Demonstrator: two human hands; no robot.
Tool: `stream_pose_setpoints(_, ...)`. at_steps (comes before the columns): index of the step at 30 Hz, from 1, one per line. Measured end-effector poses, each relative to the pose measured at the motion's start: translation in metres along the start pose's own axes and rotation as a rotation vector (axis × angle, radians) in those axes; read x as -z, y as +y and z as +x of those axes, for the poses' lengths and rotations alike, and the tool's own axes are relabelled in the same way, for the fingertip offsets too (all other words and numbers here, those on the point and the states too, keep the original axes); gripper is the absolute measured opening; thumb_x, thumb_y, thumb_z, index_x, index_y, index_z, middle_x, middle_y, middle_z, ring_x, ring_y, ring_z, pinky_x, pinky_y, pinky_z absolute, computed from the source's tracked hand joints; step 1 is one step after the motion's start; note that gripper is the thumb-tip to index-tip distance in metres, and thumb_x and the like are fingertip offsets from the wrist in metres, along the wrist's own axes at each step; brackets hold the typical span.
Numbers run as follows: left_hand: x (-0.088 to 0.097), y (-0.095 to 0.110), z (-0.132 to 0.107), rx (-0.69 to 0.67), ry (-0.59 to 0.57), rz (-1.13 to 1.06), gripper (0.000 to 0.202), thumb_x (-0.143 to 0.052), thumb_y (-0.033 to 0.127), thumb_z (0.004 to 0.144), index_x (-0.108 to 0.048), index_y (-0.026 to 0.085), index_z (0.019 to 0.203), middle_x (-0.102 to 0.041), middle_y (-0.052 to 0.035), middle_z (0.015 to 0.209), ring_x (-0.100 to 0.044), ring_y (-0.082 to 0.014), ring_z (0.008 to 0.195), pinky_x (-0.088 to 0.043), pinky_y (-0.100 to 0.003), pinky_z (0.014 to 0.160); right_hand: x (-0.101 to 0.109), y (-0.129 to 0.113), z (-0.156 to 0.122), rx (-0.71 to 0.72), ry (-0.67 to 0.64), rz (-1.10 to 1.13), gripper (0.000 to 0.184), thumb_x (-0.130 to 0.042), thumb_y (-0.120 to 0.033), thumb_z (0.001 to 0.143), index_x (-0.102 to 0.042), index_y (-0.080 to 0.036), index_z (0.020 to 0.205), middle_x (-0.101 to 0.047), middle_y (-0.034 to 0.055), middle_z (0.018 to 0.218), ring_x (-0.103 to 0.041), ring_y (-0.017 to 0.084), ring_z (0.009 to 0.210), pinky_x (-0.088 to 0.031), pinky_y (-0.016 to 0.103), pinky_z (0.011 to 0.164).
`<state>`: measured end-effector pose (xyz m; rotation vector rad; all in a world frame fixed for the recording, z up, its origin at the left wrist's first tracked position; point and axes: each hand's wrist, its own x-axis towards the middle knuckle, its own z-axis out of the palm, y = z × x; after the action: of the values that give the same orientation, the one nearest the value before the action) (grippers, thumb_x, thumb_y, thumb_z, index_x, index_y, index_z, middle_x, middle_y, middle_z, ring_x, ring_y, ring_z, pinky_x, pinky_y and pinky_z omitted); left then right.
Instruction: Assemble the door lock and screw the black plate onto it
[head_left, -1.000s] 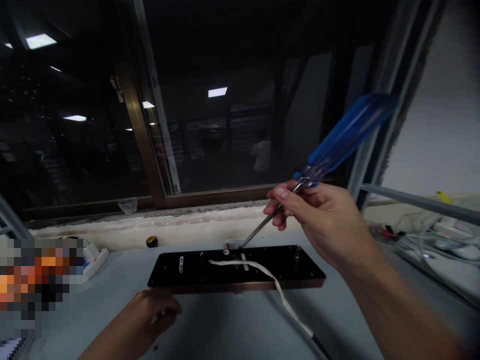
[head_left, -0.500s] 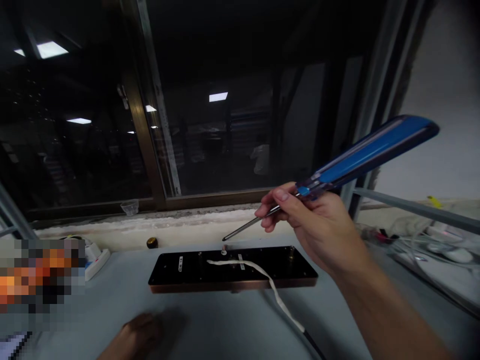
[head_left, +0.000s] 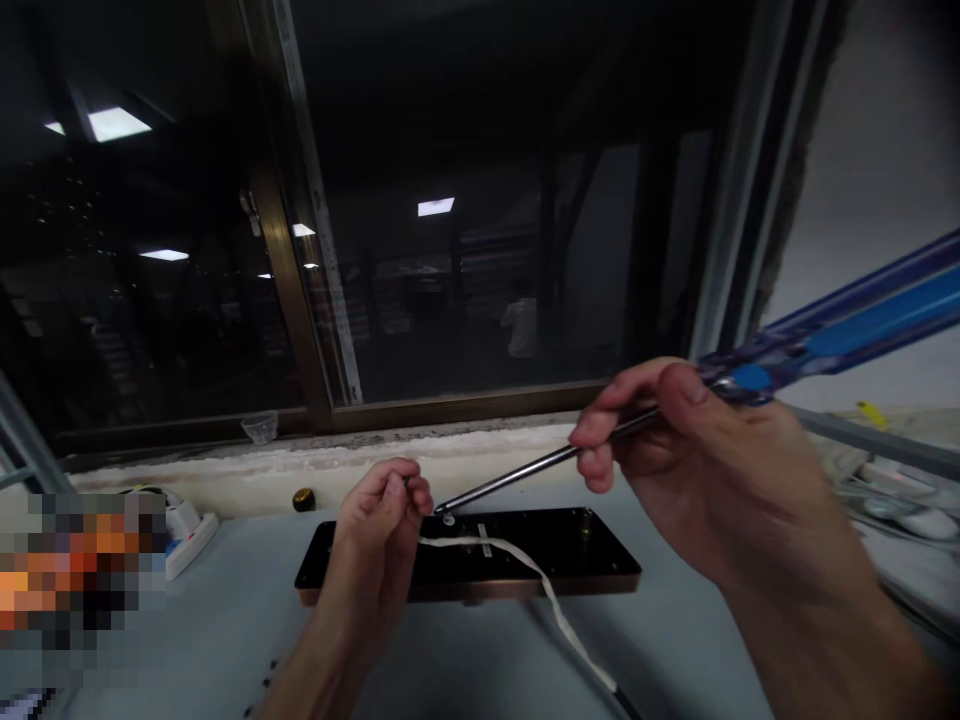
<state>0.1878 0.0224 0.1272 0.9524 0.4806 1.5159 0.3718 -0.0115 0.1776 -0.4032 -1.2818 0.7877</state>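
My right hand [head_left: 697, 450] grips a screwdriver [head_left: 517, 474] with a clear and blue handle and a thin steel shaft. The shaft points left and down, its tip close by the fingers of my left hand [head_left: 386, 510]. Those left fingers are pinched together, with a small dark bit showing between them that is too small to name. Below both hands lies a long black panel [head_left: 525, 560] with copper-coloured edges, flat on the table. A white-sleeved cable [head_left: 551, 590] runs across it and off toward the front. My left forearm hides part of the panel's left end.
A brass-and-black knob [head_left: 303, 499] stands near the wall at the back. To its left is a white power strip [head_left: 191, 540]. A clear plastic cup [head_left: 259, 427] sits on the window sill. Cables and a pale device [head_left: 911, 515] lie at the right. Small dark pieces [head_left: 270, 672] lie beside my left forearm.
My left hand has risen from the table front to above the panel, fingers pinched. My right hand has come nearer and to the right with the screwdriver, its tip now beside the left fingers.
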Motion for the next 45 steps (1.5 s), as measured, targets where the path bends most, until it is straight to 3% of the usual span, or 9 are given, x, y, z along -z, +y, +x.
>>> stream_pose_setpoints(4, -0.024, -0.012, 0.012, 0.046, -0.047, -0.296, 0.013, -0.067, 0.013, 0.063, -0.057, 0.012, 0.070, -0.047, 0.0014, 0.067, -0.045, -0.0039, 0.059, -0.042, -0.012, 0.059, 0.000, -0.003, 0.000, 0.060, 0.026, 0.008, 0.018, -0.056, -0.036, 0.077, -0.063, -0.020, 0.073, -0.065, 0.0008, 0.063, -0.059, 0.011, 0.050, -0.049, 0.023, 0.045)
stream_pose_setpoints(8, -0.029, -0.021, 0.018, 0.082, -0.046, -0.382, 0.006, -0.060, 0.011, 0.070, -0.055, 0.012, 0.072, -0.044, 0.0017, 0.067, -0.044, -0.0028, 0.055, -0.041, -0.011, 0.052, 0.000, 0.000, 0.001, 0.114, 0.061, -0.020, 0.016, -0.055, -0.034, 0.078, -0.063, -0.021, 0.075, -0.066, 0.0010, 0.065, -0.059, 0.012, 0.052, -0.050, 0.026, 0.048)
stream_pose_setpoints(13, -0.023, -0.017, 0.024, 0.103, -0.089, -0.348, 0.007, -0.061, 0.007, 0.067, -0.058, 0.011, 0.072, -0.051, 0.0001, 0.069, -0.048, -0.0027, 0.053, -0.043, -0.010, 0.051, -0.001, 0.000, 0.000, 0.173, 0.085, -0.088, 0.014, -0.057, -0.034, 0.077, -0.065, -0.022, 0.075, -0.065, 0.0013, 0.067, -0.059, 0.014, 0.054, -0.050, 0.029, 0.051)
stream_pose_setpoints(17, -0.022, -0.012, 0.028, 0.102, 0.049, -0.358, 0.017, -0.052, -0.002, 0.069, -0.061, 0.013, 0.073, -0.059, -0.0014, 0.070, -0.056, -0.0049, 0.059, -0.048, -0.011, 0.058, -0.004, -0.002, -0.002, 0.206, 0.084, -0.121, 0.014, -0.058, -0.034, 0.076, -0.066, -0.024, 0.074, -0.065, 0.0018, 0.069, -0.059, 0.015, 0.056, -0.050, 0.032, 0.055)
stream_pose_setpoints(21, -0.024, -0.013, 0.028, 0.087, 0.121, -0.366, 0.023, -0.045, -0.003, 0.073, -0.061, 0.013, 0.068, -0.060, -0.0004, 0.064, -0.058, -0.0048, 0.055, -0.049, -0.011, 0.055, -0.006, -0.002, -0.004, 0.229, 0.071, -0.138, 0.014, -0.057, -0.033, 0.077, -0.067, -0.023, 0.075, -0.064, 0.0016, 0.071, -0.060, 0.015, 0.058, -0.050, 0.032, 0.057)
stream_pose_setpoints(35, -0.019, -0.014, 0.029, 0.031, 0.079, -0.240, 0.010, -0.063, 0.004, 0.064, -0.060, 0.013, 0.065, -0.061, 0.0015, 0.058, -0.060, -0.0067, 0.053, -0.051, -0.011, 0.052, -0.002, 0.000, -0.004, 0.233, -0.003, -0.242, 0.013, -0.055, -0.034, 0.077, -0.067, -0.028, 0.077, -0.066, 0.0021, 0.070, -0.059, 0.017, 0.057, -0.051, 0.035, 0.057)
stream_pose_setpoints(42, -0.016, -0.018, 0.030, 0.148, 0.058, -0.278, 0.008, -0.060, 0.003, 0.067, -0.062, 0.011, 0.065, -0.063, 0.0001, 0.060, -0.059, -0.0052, 0.052, -0.050, -0.010, 0.051, -0.005, -0.011, -0.015, 0.193, -0.089, -0.586, 0.012, -0.056, -0.036, 0.076, -0.067, -0.035, 0.081, -0.068, 0.0009, 0.074, -0.063, 0.020, 0.069, -0.051, 0.032, 0.058)
stream_pose_setpoints(45, -0.015, -0.018, 0.031, 0.193, 0.070, -0.283, 0.011, -0.057, 0.002, 0.070, -0.062, 0.011, 0.066, -0.063, 0.0000, 0.063, -0.059, -0.0048, 0.052, -0.051, -0.010, 0.052, -0.007, -0.015, -0.016, 0.240, -0.115, -0.641, 0.012, -0.058, -0.034, 0.075, -0.068, -0.035, 0.083, -0.069, 0.0009, 0.073, -0.064, 0.021, 0.073, -0.052, 0.032, 0.062)
